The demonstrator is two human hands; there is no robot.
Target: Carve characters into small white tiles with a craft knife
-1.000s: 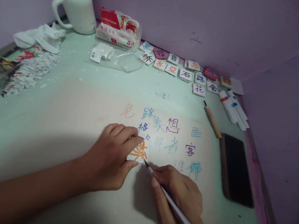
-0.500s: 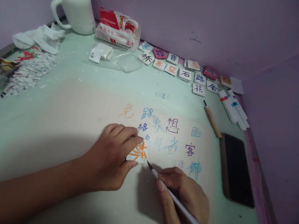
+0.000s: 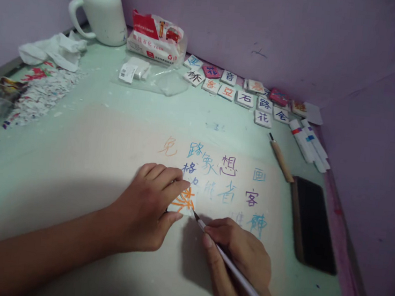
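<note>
My left hand [image 3: 150,209] grips a small white square block [image 3: 182,208] between thumb and fingers, pressing it on the paper. An orange character is drawn on the block's top; the fingers hide its left part. In my right hand [image 3: 238,260] is a slim pen-shaped craft knife [image 3: 240,273] with a pale handle, held like a pencil. Its dark pointed tip touches, or nearly touches, the block's right edge by the orange strokes. Under both hands lies a pale sheet of paper [image 3: 107,134] with handwritten coloured characters.
Several character blocks [image 3: 245,99] line the wall at the back right. Nearby are white markers [image 3: 302,140], a wooden-handled carving tool [image 3: 281,158] and a phone [image 3: 312,226]. Shavings [image 3: 44,96], crumpled tissue [image 3: 54,50], a white mug [image 3: 101,15] and a tissue pack [image 3: 157,38] are left and back.
My right hand has shifted slightly left, bringing the craft knife's tip a little closer onto the block. My left hand and the block stay in place.
</note>
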